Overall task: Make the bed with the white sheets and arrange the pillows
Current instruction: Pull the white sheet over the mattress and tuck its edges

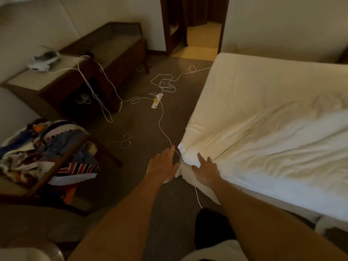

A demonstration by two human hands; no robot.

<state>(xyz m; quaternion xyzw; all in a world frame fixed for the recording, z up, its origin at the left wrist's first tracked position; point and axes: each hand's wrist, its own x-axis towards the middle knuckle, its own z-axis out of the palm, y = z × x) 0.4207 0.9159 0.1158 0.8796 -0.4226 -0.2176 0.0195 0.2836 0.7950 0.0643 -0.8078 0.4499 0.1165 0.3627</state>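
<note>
1. I work with one view, the head camera, worn on the person's head, with a wide angle that bends the edges.
2. It faces forward and steeply down, onto the left hand [163, 164] and right hand [206, 171] at the centre.
3. The bed [263, 110] corner is near, at the centre-right.
4. The carpet floor [131, 147] and the doorway [203, 25] lie farther, toward the top.

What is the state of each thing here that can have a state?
White sheet: spread out, wrinkled, bunched at its near corner.
Left hand: open, fingers straight, beside that corner.
Right hand: open, fingers spread, at that corner.
Power strip: on the floor, cables plugged in.
Doorway: open.
</note>
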